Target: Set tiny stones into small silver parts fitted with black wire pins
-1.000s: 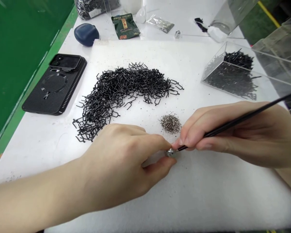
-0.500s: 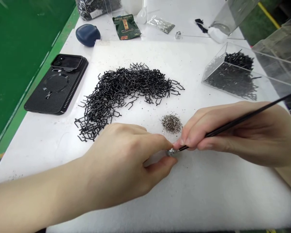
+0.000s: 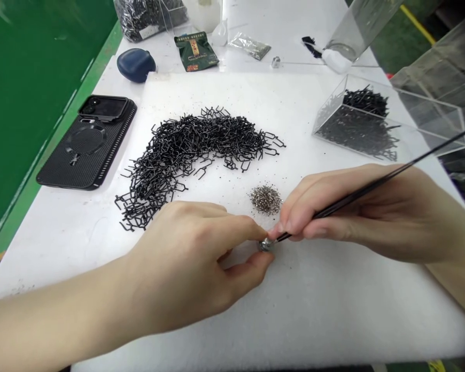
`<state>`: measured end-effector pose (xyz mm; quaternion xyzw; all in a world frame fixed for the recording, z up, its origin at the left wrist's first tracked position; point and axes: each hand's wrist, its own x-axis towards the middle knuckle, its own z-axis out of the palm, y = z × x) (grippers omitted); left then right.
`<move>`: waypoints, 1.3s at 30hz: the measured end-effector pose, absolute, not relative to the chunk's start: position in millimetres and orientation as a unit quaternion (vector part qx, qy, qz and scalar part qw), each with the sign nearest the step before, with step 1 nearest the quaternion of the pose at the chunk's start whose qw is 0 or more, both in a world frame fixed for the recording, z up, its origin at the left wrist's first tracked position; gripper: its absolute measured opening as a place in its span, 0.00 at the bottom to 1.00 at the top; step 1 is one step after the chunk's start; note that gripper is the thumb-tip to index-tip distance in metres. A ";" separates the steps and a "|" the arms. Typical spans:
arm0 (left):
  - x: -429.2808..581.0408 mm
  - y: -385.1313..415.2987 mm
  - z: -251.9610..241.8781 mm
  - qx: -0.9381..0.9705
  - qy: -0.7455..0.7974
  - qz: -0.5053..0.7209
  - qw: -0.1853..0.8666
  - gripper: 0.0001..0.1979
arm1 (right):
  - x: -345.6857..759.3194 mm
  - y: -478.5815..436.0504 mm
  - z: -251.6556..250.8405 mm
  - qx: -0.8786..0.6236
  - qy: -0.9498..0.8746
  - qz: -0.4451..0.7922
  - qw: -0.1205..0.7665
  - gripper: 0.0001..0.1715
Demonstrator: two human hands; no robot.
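Note:
My left hand pinches a small shiny metal piece between thumb and forefinger, low over a white foam pad. My right hand grips a long thin black tool like a pen, and its tip touches the metal piece. Just behind the fingertips lies a small heap of tiny silvery bits. Further back, a curved pile of black wire clips spreads across the pad.
A clear plastic box holding more black clips sits at the right. A phone in a black case lies at the left near the green table edge. A dark blue case, a green packet and small bags stand at the back.
The hands keep the same hold on the metal piece and the tool. The view has shifted slightly, so everything sits a little lower and further left in the picture.

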<state>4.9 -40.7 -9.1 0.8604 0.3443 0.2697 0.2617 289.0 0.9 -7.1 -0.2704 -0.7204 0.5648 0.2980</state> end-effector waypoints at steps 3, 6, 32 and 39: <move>5.2 -40.8 -6.9 0.859 0.346 0.269 0.265 0.05 | 287.6 -0.3 -3.0 -0.283 -0.716 0.538 0.342 0.02; 7.0 -39.8 -5.3 0.850 0.349 0.285 0.274 0.06 | 288.7 -3.5 1.7 -0.328 -0.713 0.453 0.423 0.02; 0.8 -30.5 -8.2 0.691 0.374 0.413 0.460 0.16 | 267.7 44.4 32.9 -0.472 -0.850 0.157 0.173 0.15; 3.6 -28.8 -3.4 0.531 0.379 0.432 0.623 0.20 | 253.3 58.1 22.4 -0.498 -0.834 0.173 0.164 0.17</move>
